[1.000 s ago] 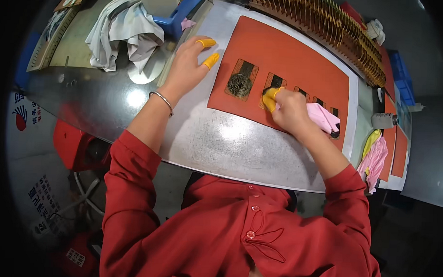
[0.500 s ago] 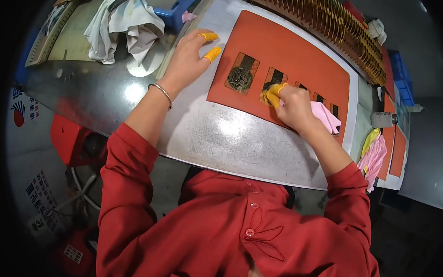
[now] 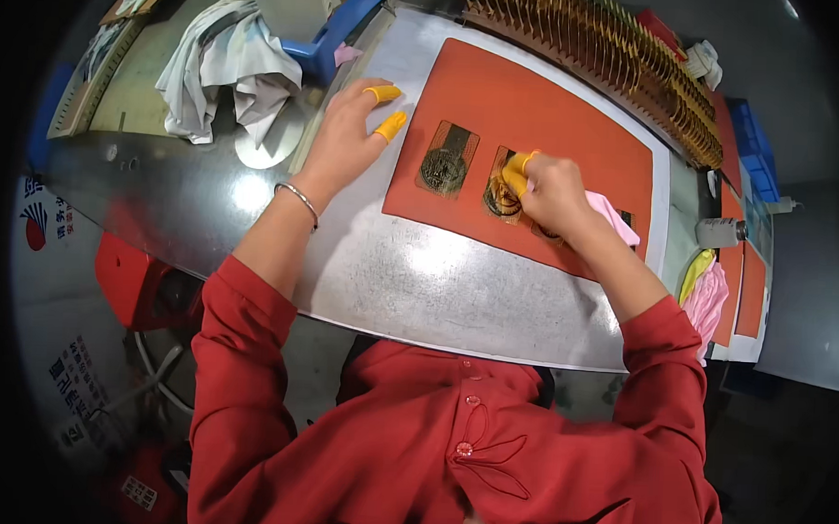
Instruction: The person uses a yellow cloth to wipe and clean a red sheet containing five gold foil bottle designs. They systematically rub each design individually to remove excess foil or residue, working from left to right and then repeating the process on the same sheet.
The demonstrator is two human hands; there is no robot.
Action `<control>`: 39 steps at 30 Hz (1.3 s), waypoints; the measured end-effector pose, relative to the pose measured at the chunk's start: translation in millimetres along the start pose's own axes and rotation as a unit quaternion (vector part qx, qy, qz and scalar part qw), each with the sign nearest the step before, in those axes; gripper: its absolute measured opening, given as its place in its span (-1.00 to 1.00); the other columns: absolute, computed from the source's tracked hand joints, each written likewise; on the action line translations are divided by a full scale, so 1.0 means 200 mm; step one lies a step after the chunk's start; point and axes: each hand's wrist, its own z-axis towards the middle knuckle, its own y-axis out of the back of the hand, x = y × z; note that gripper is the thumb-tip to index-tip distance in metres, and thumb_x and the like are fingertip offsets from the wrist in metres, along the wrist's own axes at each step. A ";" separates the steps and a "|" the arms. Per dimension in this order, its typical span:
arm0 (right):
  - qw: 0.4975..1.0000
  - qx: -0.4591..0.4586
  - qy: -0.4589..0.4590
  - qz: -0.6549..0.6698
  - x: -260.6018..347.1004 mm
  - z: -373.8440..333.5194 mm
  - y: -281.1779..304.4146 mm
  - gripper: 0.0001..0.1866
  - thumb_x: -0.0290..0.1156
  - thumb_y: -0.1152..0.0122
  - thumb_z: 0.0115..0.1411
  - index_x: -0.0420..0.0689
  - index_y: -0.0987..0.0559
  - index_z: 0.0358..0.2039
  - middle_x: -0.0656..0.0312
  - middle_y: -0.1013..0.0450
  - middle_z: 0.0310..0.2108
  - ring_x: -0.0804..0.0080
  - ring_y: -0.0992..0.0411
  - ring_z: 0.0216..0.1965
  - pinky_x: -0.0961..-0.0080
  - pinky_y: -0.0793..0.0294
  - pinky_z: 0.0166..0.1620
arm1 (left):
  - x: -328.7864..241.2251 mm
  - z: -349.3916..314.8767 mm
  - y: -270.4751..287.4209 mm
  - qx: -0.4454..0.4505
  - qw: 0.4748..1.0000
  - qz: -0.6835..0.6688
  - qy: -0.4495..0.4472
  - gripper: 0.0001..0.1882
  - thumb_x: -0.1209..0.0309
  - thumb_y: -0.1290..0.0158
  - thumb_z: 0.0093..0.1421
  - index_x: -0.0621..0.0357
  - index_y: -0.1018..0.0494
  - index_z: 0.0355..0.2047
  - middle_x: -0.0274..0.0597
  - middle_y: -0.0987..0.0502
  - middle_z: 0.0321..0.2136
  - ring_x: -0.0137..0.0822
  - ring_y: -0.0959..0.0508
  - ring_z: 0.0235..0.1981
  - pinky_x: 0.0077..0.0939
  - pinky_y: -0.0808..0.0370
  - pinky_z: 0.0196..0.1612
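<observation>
A flat orange-red mat (image 3: 536, 95) lies on the worktable. In a row along its near side sit several thin gold-and-black plates with round patterns. My right hand (image 3: 558, 198) is closed on a pink cloth (image 3: 615, 220), whose loose end sticks out to the right. Its yellow-covered fingertips press on the second plate (image 3: 497, 198) from the left and partly hide it; the forearm covers plates farther right. The leftmost plate (image 3: 446, 163) lies uncovered. My left hand (image 3: 348, 139), with yellow finger cots on two fingers, rests spread beside the mat's left edge, holding nothing.
A long rack of upright gold pieces (image 3: 621, 61) stands along the back. Far left are a draped white cloth (image 3: 228, 66) and a blue plastic holder (image 3: 327, 42). On the right lie a small bottle (image 3: 721, 232) and pink and yellow cloths (image 3: 707, 295). A red stool (image 3: 142, 280) stands below left.
My right hand has shifted toward the top of the second plate, so more of its round pattern shows. The left hand keeps its place beside the mat. The whole view has tilted slightly.
</observation>
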 end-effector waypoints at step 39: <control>0.999 0.014 -0.021 -0.034 -0.10 -0.05 0.03 -0.91 -0.44 -0.23 -0.04 -0.15 -0.56 -0.48 0.08 -0.44 -0.60 0.18 -0.43 -0.59 0.34 -0.42 -0.49 | 0.00 0.02 0.00 0.010 1.000 -0.016 0.009 -0.73 0.44 -0.09 0.08 0.32 -0.47 -0.21 -0.11 -0.46 -0.13 -0.11 -0.45 -0.10 -0.37 -0.36 0.00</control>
